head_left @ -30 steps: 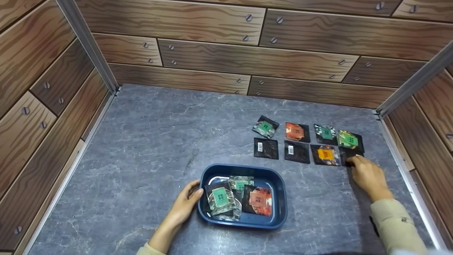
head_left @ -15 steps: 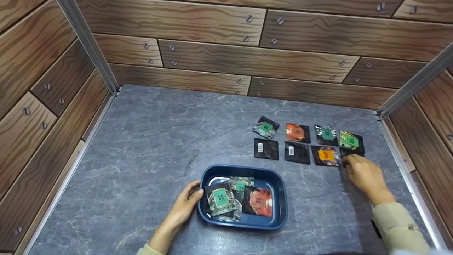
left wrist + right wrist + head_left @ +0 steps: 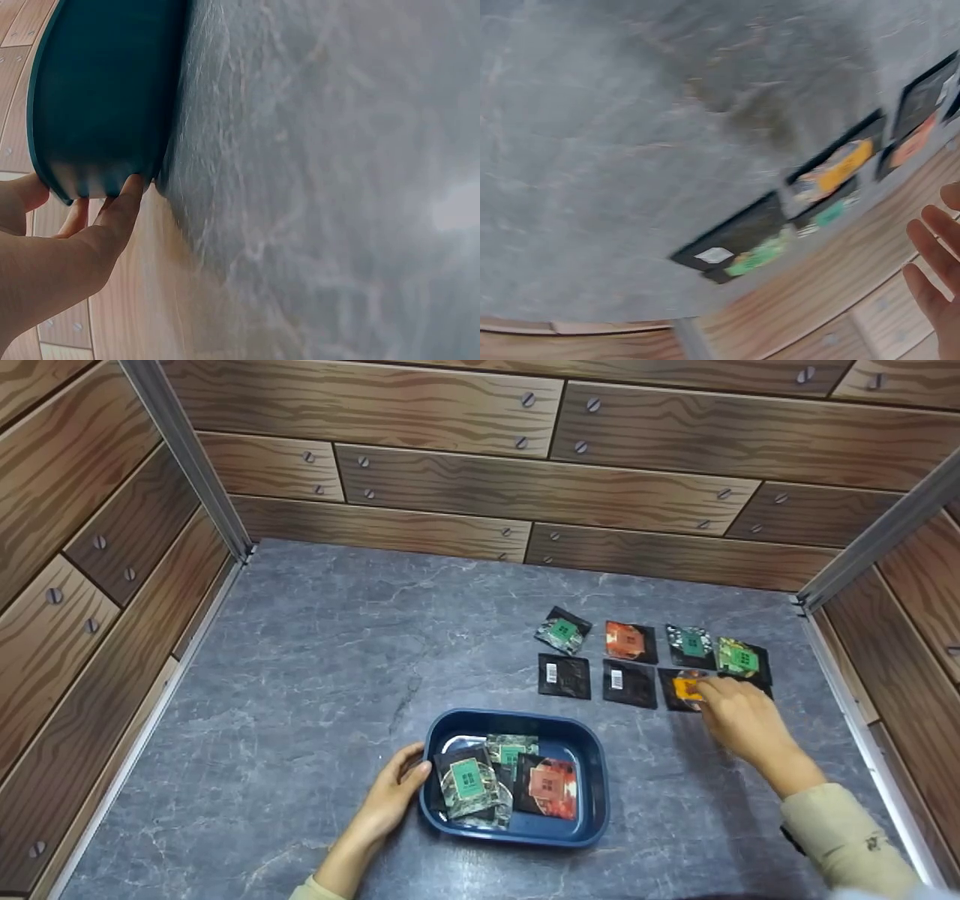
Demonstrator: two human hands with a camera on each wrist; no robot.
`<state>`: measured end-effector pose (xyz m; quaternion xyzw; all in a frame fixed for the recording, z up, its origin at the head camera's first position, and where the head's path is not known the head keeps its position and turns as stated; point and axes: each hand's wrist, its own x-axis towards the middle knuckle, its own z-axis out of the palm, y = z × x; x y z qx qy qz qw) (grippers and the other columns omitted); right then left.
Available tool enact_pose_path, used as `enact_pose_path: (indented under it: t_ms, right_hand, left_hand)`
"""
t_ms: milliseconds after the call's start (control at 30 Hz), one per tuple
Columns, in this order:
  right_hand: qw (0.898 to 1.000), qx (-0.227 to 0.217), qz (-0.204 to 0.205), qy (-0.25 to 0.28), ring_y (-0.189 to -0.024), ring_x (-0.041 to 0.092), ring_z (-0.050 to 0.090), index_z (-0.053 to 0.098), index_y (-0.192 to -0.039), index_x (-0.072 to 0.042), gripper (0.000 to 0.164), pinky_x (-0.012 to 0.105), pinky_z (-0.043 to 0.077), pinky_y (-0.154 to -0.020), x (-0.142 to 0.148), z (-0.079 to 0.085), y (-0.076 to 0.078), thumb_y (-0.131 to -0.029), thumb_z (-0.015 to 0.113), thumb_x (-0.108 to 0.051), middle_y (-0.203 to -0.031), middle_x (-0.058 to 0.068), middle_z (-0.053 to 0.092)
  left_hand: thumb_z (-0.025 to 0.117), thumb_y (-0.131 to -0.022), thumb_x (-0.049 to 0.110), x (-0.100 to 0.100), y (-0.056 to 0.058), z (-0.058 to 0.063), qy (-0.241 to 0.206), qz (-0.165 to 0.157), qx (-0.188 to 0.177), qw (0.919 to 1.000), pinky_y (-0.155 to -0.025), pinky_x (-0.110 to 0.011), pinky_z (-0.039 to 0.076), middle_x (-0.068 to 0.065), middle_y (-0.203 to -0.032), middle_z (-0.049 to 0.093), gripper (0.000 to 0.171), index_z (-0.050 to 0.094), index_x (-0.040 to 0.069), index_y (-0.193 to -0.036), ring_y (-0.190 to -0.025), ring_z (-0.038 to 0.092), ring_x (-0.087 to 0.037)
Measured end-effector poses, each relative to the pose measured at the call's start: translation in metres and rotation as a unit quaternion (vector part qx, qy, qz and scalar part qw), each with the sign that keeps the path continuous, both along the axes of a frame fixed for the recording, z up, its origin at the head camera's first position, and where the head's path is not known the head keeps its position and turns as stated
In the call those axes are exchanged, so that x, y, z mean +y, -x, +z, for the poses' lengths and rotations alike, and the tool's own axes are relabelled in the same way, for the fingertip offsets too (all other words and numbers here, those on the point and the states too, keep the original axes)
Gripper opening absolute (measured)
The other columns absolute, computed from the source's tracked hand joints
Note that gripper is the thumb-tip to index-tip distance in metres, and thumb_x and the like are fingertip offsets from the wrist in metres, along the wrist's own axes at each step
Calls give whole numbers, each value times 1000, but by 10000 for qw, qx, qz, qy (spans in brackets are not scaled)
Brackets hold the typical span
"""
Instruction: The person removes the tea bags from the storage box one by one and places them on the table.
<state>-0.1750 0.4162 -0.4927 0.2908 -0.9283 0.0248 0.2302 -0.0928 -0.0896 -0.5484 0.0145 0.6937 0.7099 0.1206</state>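
My left hand (image 3: pixel 391 787) rests against the left end of a blue rectangular tray (image 3: pixel 600 780). In the left wrist view its fingertips touch the tray's outer wall (image 3: pixel 112 90), with the thumb beside the rim. Several flat printed sachets lie inside, including a green-labelled sachet (image 3: pixel 466 778) and a red sachet (image 3: pixel 547 785). My right hand (image 3: pixel 746 720) hovers over the right end of the sachet rows, partly covering an orange-labelled sachet (image 3: pixel 679 700). In the right wrist view, the right hand's fingers are apart and hold nothing; the orange-labelled sachet (image 3: pixel 840 166) lies away from them.
Two rows of sachets lie at the right: a tilted green sachet (image 3: pixel 564 630), a red sachet (image 3: pixel 630 641), a teal-labelled sachet (image 3: pixel 690 643), a yellow-green sachet (image 3: pixel 742 658) behind; black barcode-side sachets (image 3: pixel 564 675) in front. Wood-patterned walls (image 3: pixel 450 480) enclose the grey marbled table (image 3: pixel 322 660).
My right hand has moved left from the black sachet at the row's right end to above the orange-labelled one. That black sachet stays on the table. My left hand and the tray have not moved.
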Motion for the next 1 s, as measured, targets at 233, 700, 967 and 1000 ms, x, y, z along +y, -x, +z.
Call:
enact_pose_path:
  t_ms: [233,700,967,1000]
  right_hand:
    - [9975,52,658,-270,-85,39,66,70,-99,2,20,55,55,-75,-36,13,2,-79,67,0,-97,19,69]
    - [9771,155,1849,-1044,-81,28,65,70,-97,-3,18,41,55,-70,-118,34,1,-80,65,0,-94,11,69]
    - [9559,164,2338,-1770,-83,23,64,69,-99,-8,24,37,56,-72,-164,39,-6,-76,72,-2,-97,7,70]
    - [9520,182,2403,-1885,-84,23,64,69,-99,-9,24,37,56,-74,-169,39,-7,-75,73,-4,-98,7,71]
  left_hand:
    - [53,-102,13,0,-1,0,-26,19,18,10000,-112,-48,35,-35,-142,43,51,37,-16,-141,-132,44,-45]
    - [52,-103,13,1,-1,1,-113,-39,-39,9999,-115,-47,32,-35,-144,41,50,37,-15,-141,-135,40,-44]
    - [53,-103,14,0,0,2,-38,-22,-60,10000,-114,-49,32,-35,-144,40,52,36,-15,-142,-134,41,-45]
    - [53,-103,14,0,0,2,-36,-29,-50,10000,-114,-49,32,-35,-144,41,52,36,-15,-142,-134,41,-45]
